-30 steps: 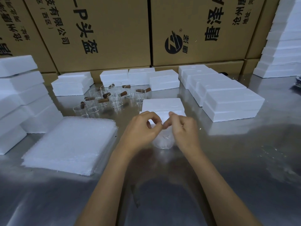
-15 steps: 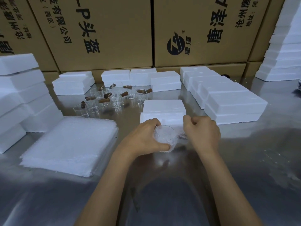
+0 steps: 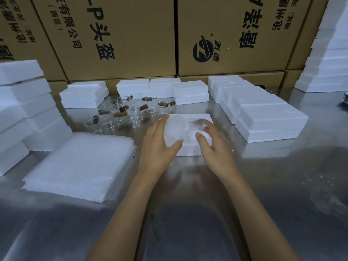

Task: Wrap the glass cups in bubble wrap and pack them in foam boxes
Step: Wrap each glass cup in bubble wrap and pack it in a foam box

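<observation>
Several white foam blocks (image 3: 22, 102) are stacked at nine o'clock on the steel table (image 3: 282, 185), and just to their right, toward seven o'clock, lies a thick pile of bubble wrap sheets (image 3: 75, 166). Behind that pile, near eleven o'clock, a cluster of bare glass cups (image 3: 131, 112) with brown wooden handles stands upright; I cannot tell their exact count. A closed foam box (image 3: 84, 95) sits behind the cups, with more closed ones along the twelve o'clock edge in front of tall cardboard cartons (image 3: 113, 34). At the centre lies an open foam box (image 3: 190, 147), and the wrapped cup (image 3: 174, 129) rests in it at the left, its brown handle showing blurred through the wrap toward the right. The left hand (image 3: 158, 146) lies against the left side of that bundle, fingers straight and thumb spread along its near edge, not curled round it. The right hand (image 3: 214, 142) hovers over the right part of the same box, fingers loosely spread, thumb toward the bundle; motion blur keeps me from telling whether it touches the wrap. A row of closed foam boxes (image 3: 263, 119) runs from one to three o'clock, and a tall stack of foam (image 3: 327, 59) rises at two o'clock.
</observation>
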